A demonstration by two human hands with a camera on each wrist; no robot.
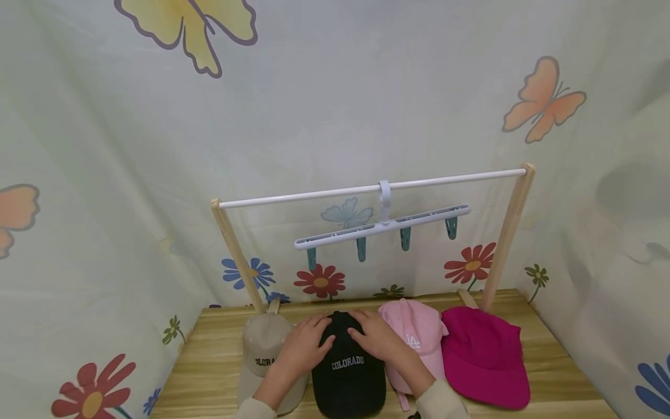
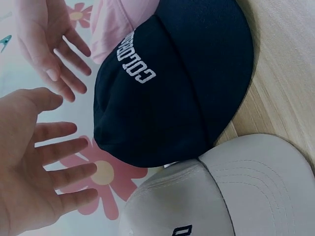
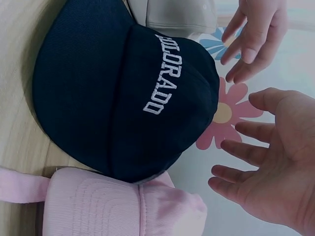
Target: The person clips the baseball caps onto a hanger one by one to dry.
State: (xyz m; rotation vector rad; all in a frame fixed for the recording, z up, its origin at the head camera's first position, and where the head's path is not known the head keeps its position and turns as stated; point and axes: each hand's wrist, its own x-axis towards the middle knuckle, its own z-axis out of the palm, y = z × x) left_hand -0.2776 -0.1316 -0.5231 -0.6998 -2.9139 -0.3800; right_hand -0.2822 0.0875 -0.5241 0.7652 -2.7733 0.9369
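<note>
A black baseball cap [image 1: 348, 378] with white COLORADO lettering lies on the wooden table, brim toward me. My left hand [image 1: 306, 344] is over its left side and my right hand [image 1: 378, 336] over its right side, both with fingers spread. The left wrist view shows the left palm [image 2: 24, 164] facing the black cap [image 2: 147, 98] with a gap between. Across the crown, the right wrist view has my right hand [image 3: 283, 157] likewise apart from the cap, fingers loosely extended. Neither hand holds anything.
A beige cap [image 1: 264, 343] sits to the left, partly behind my left arm. To the right lie a pink cap [image 1: 419, 326] and a magenta cap [image 1: 484, 358]. Behind them, a white rail [image 1: 314, 198] carries a white hanger [image 1: 345, 235] with several green clips [image 1: 362, 249].
</note>
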